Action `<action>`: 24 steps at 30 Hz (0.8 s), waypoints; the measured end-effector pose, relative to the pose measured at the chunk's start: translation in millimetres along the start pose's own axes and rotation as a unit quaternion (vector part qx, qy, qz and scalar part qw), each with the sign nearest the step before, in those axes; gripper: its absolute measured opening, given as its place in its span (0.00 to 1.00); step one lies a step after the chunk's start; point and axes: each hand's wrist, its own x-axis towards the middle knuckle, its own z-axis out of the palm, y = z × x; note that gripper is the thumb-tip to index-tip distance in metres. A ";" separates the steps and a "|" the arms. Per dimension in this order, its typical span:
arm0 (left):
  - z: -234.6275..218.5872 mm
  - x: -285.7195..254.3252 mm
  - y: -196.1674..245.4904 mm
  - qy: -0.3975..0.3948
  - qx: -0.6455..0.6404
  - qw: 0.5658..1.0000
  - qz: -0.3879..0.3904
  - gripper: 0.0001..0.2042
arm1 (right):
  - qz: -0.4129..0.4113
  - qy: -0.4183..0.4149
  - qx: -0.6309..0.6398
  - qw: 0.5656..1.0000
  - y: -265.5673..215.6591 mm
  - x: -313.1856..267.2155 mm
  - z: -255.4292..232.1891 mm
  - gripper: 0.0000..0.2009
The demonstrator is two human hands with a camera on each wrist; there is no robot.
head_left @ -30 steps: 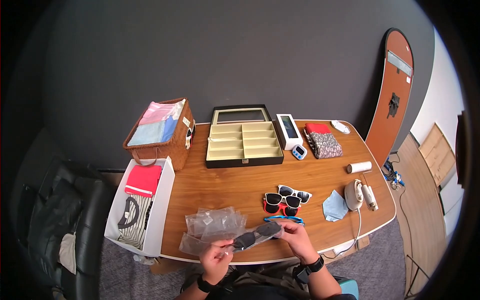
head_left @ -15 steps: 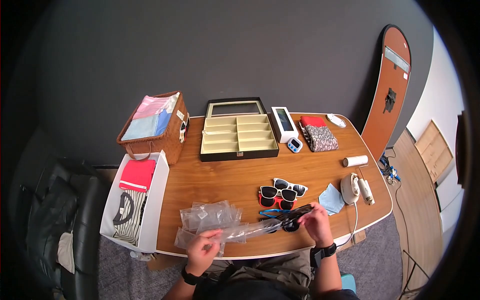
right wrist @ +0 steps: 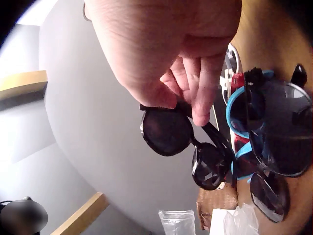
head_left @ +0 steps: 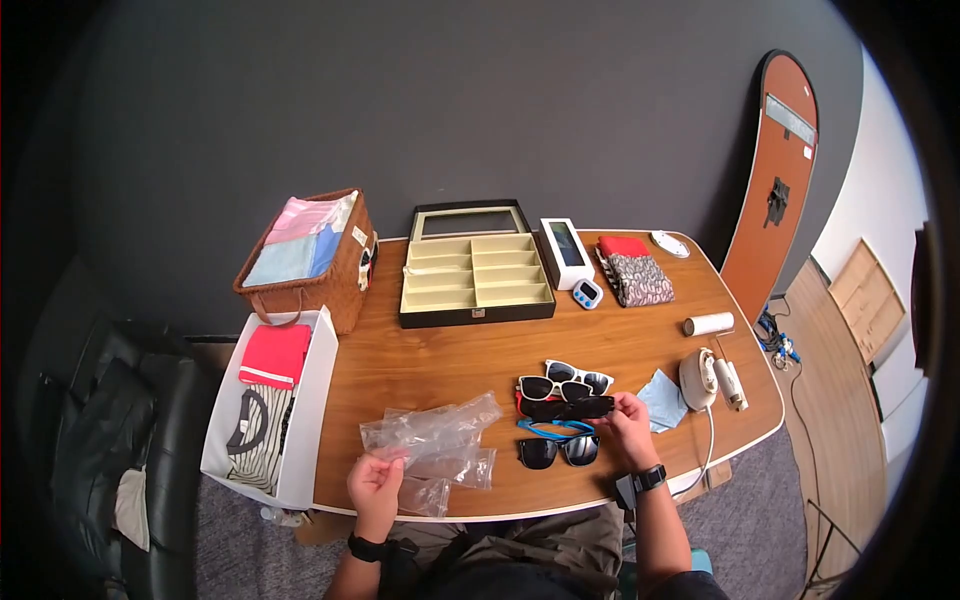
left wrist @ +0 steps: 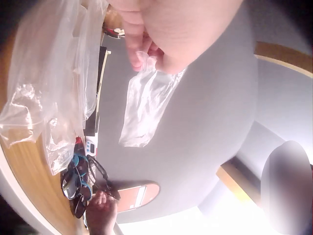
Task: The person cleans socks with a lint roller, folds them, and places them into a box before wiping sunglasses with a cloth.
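My left hand (head_left: 376, 490) pinches one end of a clear plastic sleeve (left wrist: 150, 105), which looks flat with nothing inside. Several more clear sleeves (head_left: 465, 465) lie beneath it on the table. Between thumb and fingers, my right hand (head_left: 632, 435) holds black sunglasses (right wrist: 167, 132) by one side, raised above the other pairs. Below them are black sunglasses (head_left: 558, 453) and a blue-framed pair (head_left: 555, 430). Two white-framed pairs (head_left: 536, 388) sit just behind. The held glasses mostly hide a red pair (right wrist: 238, 81) in the head view.
An open display case (head_left: 477, 317) with cream compartments stands at the back. On the left are a wicker basket (head_left: 345, 285) and a white bin (head_left: 315, 420) of folded clothes. A blue cloth (head_left: 662, 402), a white corded device (head_left: 694, 380) and a lint roller (head_left: 709, 324) occupy the right side.
The black sunglasses came out of the plastic sleeve in my right hand, moving right and then back over the other pairs. My left hand drew the sleeve away to the left.
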 end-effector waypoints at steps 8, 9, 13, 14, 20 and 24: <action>-10.4 -5.7 -8.8 -0.012 0.013 1.000 -0.009 0.10 | -0.036 -0.008 0.013 0.999 11.0 20.9 5.0 0.08; -9.8 -5.2 -6.7 -0.013 0.006 1.000 -0.008 0.10 | -0.035 -0.008 0.013 0.999 14.5 21.5 2.4 0.08; -9.1 -5.8 -5.6 -0.025 -0.016 0.999 -0.017 0.09 | -0.032 -0.013 -0.107 0.994 15.0 17.1 7.3 0.10; -8.3 -5.5 -4.1 -0.025 -0.016 0.999 -0.016 0.09 | -0.015 -0.007 -0.132 0.991 10.3 14.4 11.9 0.10; -1.8 -8.2 -3.8 -0.043 -0.038 0.998 -0.025 0.08 | -0.078 0.027 -0.331 0.940 -1.5 5.1 13.5 0.09; 4.5 -11.2 2.7 -0.039 -0.044 0.997 -0.046 0.09 | -0.141 0.095 -0.409 0.897 -17.4 -5.2 26.0 0.10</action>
